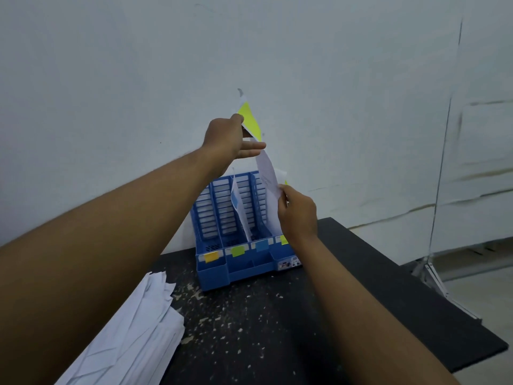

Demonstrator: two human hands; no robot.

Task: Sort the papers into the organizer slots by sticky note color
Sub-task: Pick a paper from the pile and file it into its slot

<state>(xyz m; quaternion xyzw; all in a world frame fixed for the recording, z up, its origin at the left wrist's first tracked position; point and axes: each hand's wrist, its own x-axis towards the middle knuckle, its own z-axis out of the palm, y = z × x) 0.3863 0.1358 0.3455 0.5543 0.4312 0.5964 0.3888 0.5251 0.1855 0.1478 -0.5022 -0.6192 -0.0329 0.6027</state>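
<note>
- Left grip (pixel 224 137), a bare hand, is raised in front of the wall (pixel 111 79). It pinches the top corner of a white sheet (pixel 268 173), with one finger lying straight along the paper.
- A yellow sticky note (pixel 248 118) sits on that top corner, just above the left grip.
- Right grip (pixel 298 215) is lower and to the right, fingers curled onto the sheet's lower edge.
- The sheet hangs bowed between the two grips, over the right end of the blue organizer (pixel 213 273).
- Its bottom end seems to dip into the rightmost slot, but the right grip hides that part, so I cannot be sure.
- Slot fronts carry, left to right, an orange tab (pixel 211 257), green tab (pixel 238 250), blue tab (pixel 261 245) and yellow tab (pixel 283 239).
- A second paper (pixel 244 215) stands tilted in the blue-tabbed slot, bearing a blue note (pixel 236 200).
- The organizer stands on a dark speckled worktop (pixel 277 329), against the wall.
- An unsorted paper stack (pixel 133 329) lies at the worktop's near left edge, well apart from the organizer.
- A tripod leg (pixel 433 273) shows on the floor at right.
</note>
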